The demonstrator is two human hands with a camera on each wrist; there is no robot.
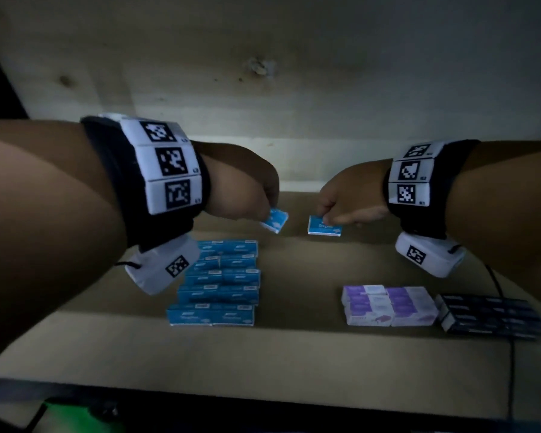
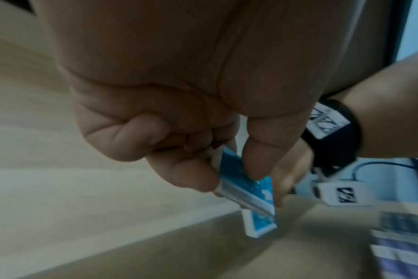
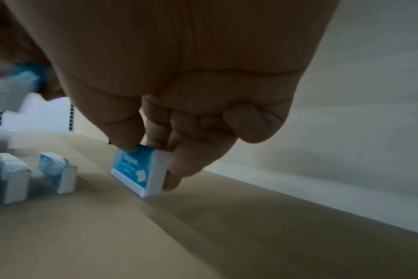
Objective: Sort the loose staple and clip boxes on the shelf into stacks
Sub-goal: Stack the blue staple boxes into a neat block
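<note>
Left hand [image 1: 247, 189] pinches tilted blue box [image 1: 275, 220]; right hand [image 1: 344, 198] pinches second blue box [image 1: 324, 225], seemingly lifted off shelf [image 1: 294, 354]; both probably bound for blue stack [image 1: 222, 282].

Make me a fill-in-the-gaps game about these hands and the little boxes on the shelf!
1. Each hand pinches one small ____ staple box.
2. The left hand holds its box tilted, while the right hand holds its box nearly ____.
3. The big blue stack sits on the shelf below the ____ hand.
4. Between the blue stack and the black boxes sit the ____ boxes.

Missing words: blue; flat; left; purple
</note>
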